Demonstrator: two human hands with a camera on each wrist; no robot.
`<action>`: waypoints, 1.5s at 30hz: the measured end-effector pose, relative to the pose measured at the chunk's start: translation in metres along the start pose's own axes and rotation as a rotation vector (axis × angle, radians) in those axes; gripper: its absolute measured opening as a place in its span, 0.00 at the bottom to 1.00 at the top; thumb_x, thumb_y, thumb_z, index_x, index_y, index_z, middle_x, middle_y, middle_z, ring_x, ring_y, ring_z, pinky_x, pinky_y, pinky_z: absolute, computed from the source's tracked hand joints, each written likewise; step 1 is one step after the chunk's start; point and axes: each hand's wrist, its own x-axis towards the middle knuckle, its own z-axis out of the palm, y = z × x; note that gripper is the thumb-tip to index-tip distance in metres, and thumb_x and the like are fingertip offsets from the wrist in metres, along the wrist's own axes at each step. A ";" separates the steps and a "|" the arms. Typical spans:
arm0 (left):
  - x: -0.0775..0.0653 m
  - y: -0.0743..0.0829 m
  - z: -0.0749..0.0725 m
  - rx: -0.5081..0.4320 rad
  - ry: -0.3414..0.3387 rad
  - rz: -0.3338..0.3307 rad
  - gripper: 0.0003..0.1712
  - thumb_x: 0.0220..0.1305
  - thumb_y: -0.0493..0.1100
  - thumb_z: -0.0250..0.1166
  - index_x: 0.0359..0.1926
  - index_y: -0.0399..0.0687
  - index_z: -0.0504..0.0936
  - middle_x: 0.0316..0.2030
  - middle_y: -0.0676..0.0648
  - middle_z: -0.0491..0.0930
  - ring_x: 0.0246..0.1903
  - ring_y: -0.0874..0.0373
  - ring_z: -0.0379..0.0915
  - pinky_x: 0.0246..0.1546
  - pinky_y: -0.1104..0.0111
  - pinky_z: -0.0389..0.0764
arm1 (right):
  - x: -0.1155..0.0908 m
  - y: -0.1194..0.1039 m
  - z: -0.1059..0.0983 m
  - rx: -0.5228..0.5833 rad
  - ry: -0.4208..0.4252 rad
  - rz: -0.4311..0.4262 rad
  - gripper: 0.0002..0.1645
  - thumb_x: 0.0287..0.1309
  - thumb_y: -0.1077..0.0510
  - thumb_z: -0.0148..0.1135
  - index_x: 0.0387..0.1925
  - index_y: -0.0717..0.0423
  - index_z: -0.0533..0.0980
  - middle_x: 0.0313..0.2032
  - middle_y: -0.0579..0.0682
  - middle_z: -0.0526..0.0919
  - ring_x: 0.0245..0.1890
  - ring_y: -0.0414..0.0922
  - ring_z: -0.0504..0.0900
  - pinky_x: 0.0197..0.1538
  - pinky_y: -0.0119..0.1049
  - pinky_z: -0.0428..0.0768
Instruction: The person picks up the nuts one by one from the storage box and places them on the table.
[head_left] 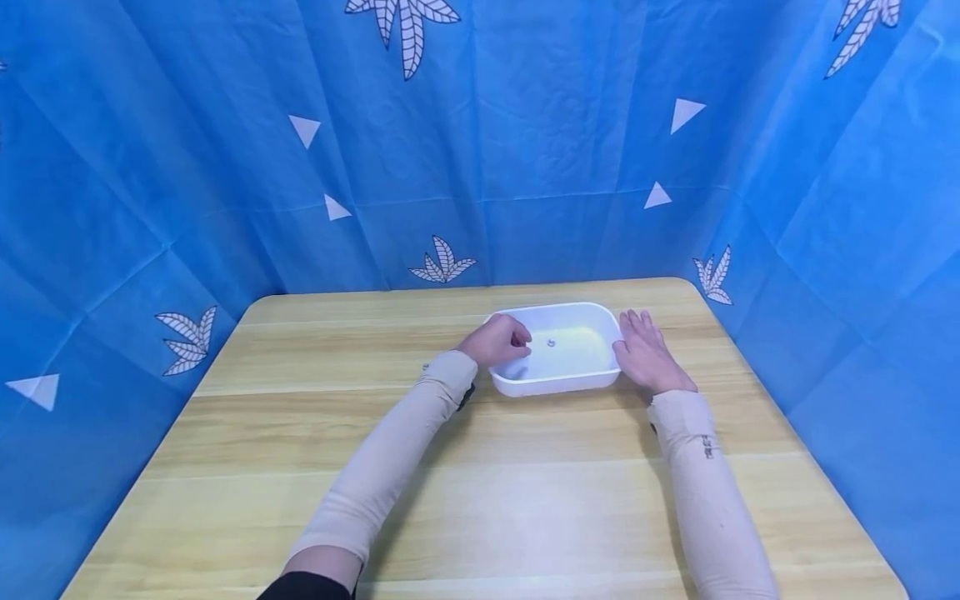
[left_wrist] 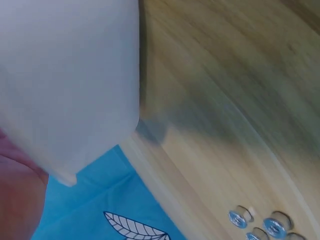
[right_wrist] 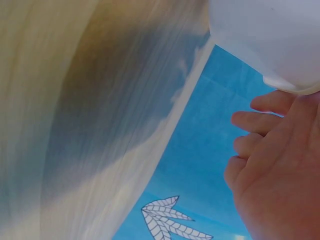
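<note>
A white plastic tub [head_left: 558,379] stands on the wooden table [head_left: 480,500], toward the far side. A small pale object [head_left: 551,342] lies on its floor. My left hand [head_left: 501,340] reaches over the tub's left rim with its fingers curled round the rim. In the left wrist view the tub's outer wall [left_wrist: 70,90] fills the upper left, blurred. My right hand [head_left: 645,354] lies flat against the tub's right wall with straight fingers. The right wrist view shows those fingers [right_wrist: 260,120] below a corner of the tub [right_wrist: 270,40].
Blue cloth [head_left: 480,150] with white leaf prints walls in the table on three sides. Several small shiny round pieces [left_wrist: 265,225] lie on the table near my left wrist. Both arms wear beige sleeves.
</note>
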 end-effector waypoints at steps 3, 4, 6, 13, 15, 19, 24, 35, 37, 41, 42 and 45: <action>0.005 0.000 0.002 0.063 -0.023 0.014 0.13 0.67 0.39 0.70 0.50 0.38 0.89 0.45 0.43 0.91 0.45 0.55 0.86 0.52 0.68 0.86 | 0.001 -0.001 0.000 0.002 0.001 0.001 0.40 0.76 0.53 0.31 0.79 0.73 0.43 0.80 0.73 0.40 0.81 0.70 0.34 0.82 0.64 0.36; 0.007 0.001 0.003 0.081 -0.029 0.016 0.13 0.67 0.39 0.70 0.50 0.38 0.89 0.44 0.43 0.91 0.45 0.55 0.86 0.52 0.68 0.86 | 0.001 -0.001 0.000 0.004 0.001 0.003 0.40 0.76 0.52 0.31 0.79 0.72 0.43 0.80 0.73 0.40 0.81 0.70 0.33 0.82 0.64 0.35; 0.010 0.004 0.003 0.099 -0.041 0.012 0.14 0.67 0.40 0.69 0.50 0.38 0.89 0.45 0.43 0.91 0.46 0.54 0.85 0.53 0.66 0.85 | 0.001 -0.001 0.000 0.007 0.001 0.004 0.40 0.76 0.52 0.31 0.79 0.72 0.42 0.80 0.72 0.40 0.81 0.70 0.33 0.82 0.64 0.35; 0.016 0.016 0.004 0.113 -0.082 -0.026 0.16 0.68 0.39 0.68 0.54 0.38 0.87 0.48 0.42 0.89 0.49 0.53 0.83 0.57 0.64 0.84 | 0.000 0.000 -0.001 0.003 0.005 0.005 0.40 0.76 0.52 0.32 0.79 0.71 0.43 0.81 0.71 0.41 0.82 0.69 0.34 0.82 0.63 0.36; 0.018 0.019 0.005 0.124 -0.089 -0.035 0.17 0.69 0.40 0.68 0.55 0.39 0.86 0.50 0.43 0.89 0.50 0.54 0.83 0.58 0.65 0.84 | 0.001 0.000 0.000 -0.002 0.009 0.004 0.40 0.76 0.52 0.32 0.79 0.72 0.43 0.81 0.71 0.41 0.82 0.70 0.34 0.82 0.64 0.37; 0.022 0.024 0.006 0.128 -0.099 -0.037 0.18 0.69 0.39 0.68 0.57 0.38 0.85 0.51 0.41 0.88 0.52 0.52 0.82 0.59 0.64 0.83 | 0.001 0.000 -0.001 -0.002 0.012 0.000 0.40 0.76 0.52 0.32 0.79 0.72 0.43 0.80 0.71 0.41 0.81 0.70 0.35 0.82 0.64 0.37; 0.026 0.027 0.011 0.128 -0.112 -0.031 0.18 0.69 0.39 0.67 0.58 0.37 0.84 0.49 0.42 0.88 0.47 0.55 0.81 0.55 0.66 0.82 | 0.000 0.000 0.000 0.007 0.010 -0.002 0.40 0.76 0.52 0.32 0.79 0.72 0.43 0.81 0.71 0.40 0.82 0.69 0.34 0.82 0.64 0.37; 0.037 0.026 0.021 0.156 -0.147 0.007 0.12 0.66 0.37 0.67 0.48 0.37 0.85 0.26 0.52 0.70 0.29 0.60 0.64 0.34 0.71 0.68 | -0.001 0.000 0.000 0.009 0.009 -0.001 0.40 0.76 0.53 0.32 0.79 0.73 0.42 0.81 0.71 0.39 0.82 0.69 0.34 0.82 0.63 0.34; 0.038 0.025 0.023 0.179 -0.144 0.027 0.05 0.65 0.37 0.67 0.38 0.38 0.83 0.24 0.53 0.67 0.28 0.60 0.63 0.33 0.71 0.66 | -0.001 0.000 0.001 0.008 0.013 -0.002 0.40 0.76 0.53 0.32 0.79 0.73 0.42 0.81 0.71 0.40 0.82 0.69 0.35 0.82 0.63 0.34; 0.041 0.022 0.027 0.208 -0.137 0.042 0.12 0.64 0.36 0.67 0.26 0.44 0.73 0.21 0.54 0.62 0.25 0.60 0.60 0.30 0.71 0.62 | 0.000 -0.001 0.002 0.009 0.014 -0.001 0.40 0.76 0.53 0.33 0.79 0.73 0.42 0.81 0.72 0.40 0.82 0.69 0.34 0.82 0.63 0.35; 0.042 0.022 0.028 0.212 -0.135 0.040 0.13 0.64 0.36 0.67 0.26 0.45 0.72 0.20 0.54 0.62 0.26 0.60 0.60 0.30 0.72 0.62 | 0.000 -0.001 0.001 0.011 0.013 0.001 0.40 0.76 0.53 0.33 0.79 0.73 0.42 0.81 0.72 0.40 0.82 0.69 0.34 0.82 0.63 0.35; 0.043 0.022 0.029 0.216 -0.133 0.031 0.12 0.64 0.36 0.67 0.26 0.44 0.74 0.21 0.53 0.62 0.28 0.59 0.62 0.34 0.71 0.63 | 0.000 -0.001 0.000 0.010 0.013 0.007 0.40 0.76 0.53 0.33 0.79 0.73 0.42 0.81 0.72 0.41 0.82 0.68 0.34 0.82 0.63 0.36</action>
